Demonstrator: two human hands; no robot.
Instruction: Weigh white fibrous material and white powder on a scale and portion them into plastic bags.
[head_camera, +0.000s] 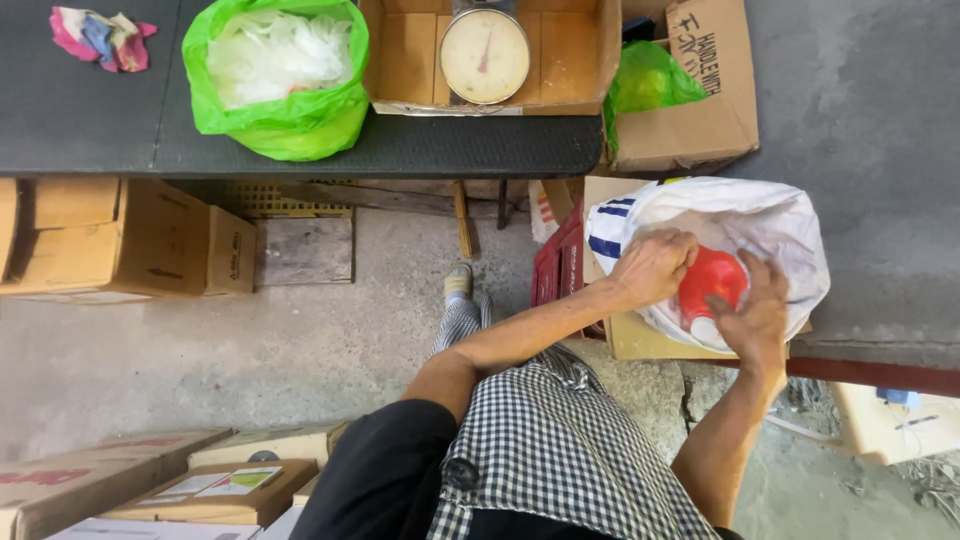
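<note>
Red scoop sat in white plastic bag, right of frame | right hand gripped scoop | left hand clutched bag rim | scale top centre

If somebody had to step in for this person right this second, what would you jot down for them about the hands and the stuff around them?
Left hand: gripping the rim of the white plastic bag with blue stripes, holding it open.
Right hand: on the red plastic scoop-like cup, inside the bag's mouth.
The bag sits on a cardboard box beside a red crate.
On the dark table: a green plastic bag of whitish pieces and a round dial scale in an open box.
Done: the bag is open, the scoop inside it.
Left: cannot tell; the bag's contents are hidden.
</note>
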